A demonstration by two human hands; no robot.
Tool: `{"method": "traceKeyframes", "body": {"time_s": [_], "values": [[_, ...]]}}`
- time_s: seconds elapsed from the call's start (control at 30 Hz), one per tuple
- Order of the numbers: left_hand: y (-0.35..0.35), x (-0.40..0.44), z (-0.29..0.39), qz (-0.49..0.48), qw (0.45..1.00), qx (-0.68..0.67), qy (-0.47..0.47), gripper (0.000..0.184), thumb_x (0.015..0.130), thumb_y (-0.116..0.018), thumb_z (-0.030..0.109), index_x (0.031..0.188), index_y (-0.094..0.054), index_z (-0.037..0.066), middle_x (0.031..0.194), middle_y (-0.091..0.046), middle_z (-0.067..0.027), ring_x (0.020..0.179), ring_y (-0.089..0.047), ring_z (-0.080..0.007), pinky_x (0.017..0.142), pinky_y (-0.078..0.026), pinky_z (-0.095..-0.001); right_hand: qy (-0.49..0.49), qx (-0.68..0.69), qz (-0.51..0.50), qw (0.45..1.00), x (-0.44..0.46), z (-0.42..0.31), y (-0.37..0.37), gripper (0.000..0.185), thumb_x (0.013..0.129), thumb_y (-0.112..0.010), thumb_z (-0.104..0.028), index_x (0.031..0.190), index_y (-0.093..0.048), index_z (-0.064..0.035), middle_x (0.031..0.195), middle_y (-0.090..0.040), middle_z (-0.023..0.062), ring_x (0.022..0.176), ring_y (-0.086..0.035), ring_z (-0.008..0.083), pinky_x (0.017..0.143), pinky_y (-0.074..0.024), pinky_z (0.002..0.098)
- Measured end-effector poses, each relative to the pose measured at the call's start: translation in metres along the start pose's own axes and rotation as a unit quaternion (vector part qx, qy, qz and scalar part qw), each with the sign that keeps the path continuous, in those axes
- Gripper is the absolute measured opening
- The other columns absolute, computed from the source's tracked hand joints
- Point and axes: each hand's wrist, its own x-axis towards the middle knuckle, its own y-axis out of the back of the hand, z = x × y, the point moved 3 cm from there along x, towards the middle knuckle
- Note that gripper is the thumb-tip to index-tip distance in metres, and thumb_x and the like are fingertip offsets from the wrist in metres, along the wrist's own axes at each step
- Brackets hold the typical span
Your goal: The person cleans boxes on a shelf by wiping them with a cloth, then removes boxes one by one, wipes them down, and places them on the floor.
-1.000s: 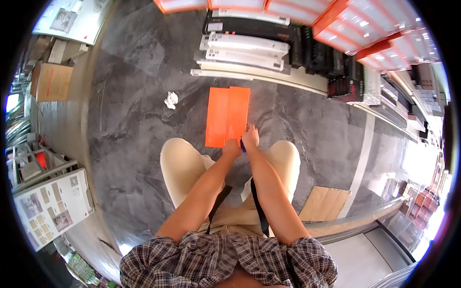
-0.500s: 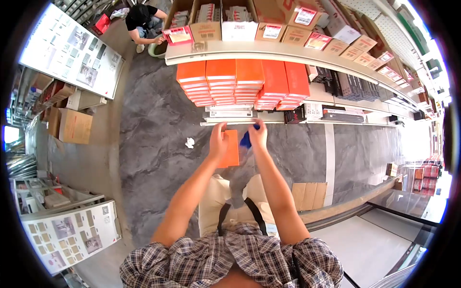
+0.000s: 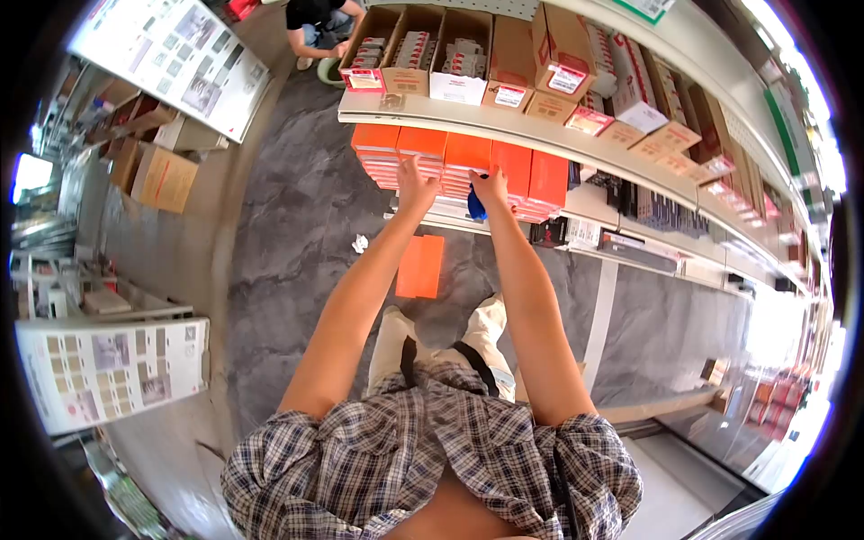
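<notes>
Stacked orange boxes (image 3: 466, 151) fill the lower shelf in front of me. My left hand (image 3: 417, 187) reaches to the front of the stacks, its fingers apart and nothing held; whether it touches a box I cannot tell. Just to its right, my right hand (image 3: 491, 187) grips a crumpled blue cloth (image 3: 476, 205) against the front of the boxes. Behind both hands, nearer my feet, orange boxes (image 3: 419, 266) lie on the dark marbled floor, one partly overlapping another.
Above the stacks runs a shelf edge (image 3: 432, 115) with open cardboard cartons (image 3: 459, 85). A crumpled white paper (image 3: 360, 244) lies on the floor at left. Farther off, another person (image 3: 317, 27) crouches beside a green bin (image 3: 331, 72). Display boards (image 3: 117, 373) stand leftward.
Both hands have moved forward from above the floor boxes to the shelf stacks. My left hand has left the orange box on the floor; the blue cloth has travelled with my right hand.
</notes>
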Motion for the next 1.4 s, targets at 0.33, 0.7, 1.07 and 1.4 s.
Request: {"method": "traceKeyframes", "body": {"time_s": [0.33, 0.7, 1.07, 1.4], "values": [[0.013, 0.034, -0.015, 0.035, 0.990, -0.001, 0.138, 0.070, 0.071, -0.060, 0.006, 0.132, -0.030, -0.006, 0.127, -0.034, -0.0306, 0.118, -0.037, -0.0447, 0.101, -0.032, -0.0452, 0.054, 0.142, -0.090, 0.984, 0.002, -0.061, -0.038, 0.051, 0.081, -0.062, -0.036, 0.118, -0.055, -0.0021, 0.103, -0.063, 0.0223, 0.097, -0.063, 0.0293, 0.080, -0.0480, 0.0345], [0.005, 0.036, 0.022, 0.132, 0.972, -0.155, 0.117, 0.047, 0.068, -0.064, 0.004, 0.112, -0.050, -0.003, 0.099, -0.055, -0.0230, 0.075, -0.057, -0.0336, 0.077, -0.047, -0.0424, 0.048, 0.200, -0.097, 0.974, -0.010, -0.073, -0.041, 0.052, 0.084, -0.061, -0.040, 0.119, -0.055, -0.0017, 0.101, -0.064, 0.0184, 0.091, -0.062, 0.0240, 0.077, -0.0483, 0.0326], [-0.010, 0.021, -0.046, 0.113, 0.925, -0.285, 0.223, 0.054, 0.071, -0.055, -0.003, 0.123, -0.037, -0.007, 0.117, -0.047, -0.0178, 0.104, -0.049, -0.0223, 0.086, -0.043, -0.0348, -0.100, 0.371, -0.103, 0.917, 0.019, -0.052, -0.077, 0.049, 0.075, -0.074, -0.036, 0.101, -0.053, -0.0010, 0.088, -0.060, 0.0105, 0.077, -0.058, 0.0196, 0.067, -0.0482, 0.0326], [-0.012, 0.022, -0.054, 0.134, 0.938, -0.262, 0.183, 0.056, 0.072, -0.058, 0.006, 0.124, -0.039, -0.005, 0.121, -0.043, -0.0203, 0.116, -0.043, -0.0312, 0.096, -0.038, -0.0383, 0.057, 0.028, -0.095, 0.993, 0.009, -0.068, -0.045, 0.048, 0.083, -0.056, -0.045, 0.113, -0.056, -0.0074, 0.109, -0.061, 0.0190, 0.102, -0.058, 0.0368, 0.087, -0.0461, 0.0437]]}}
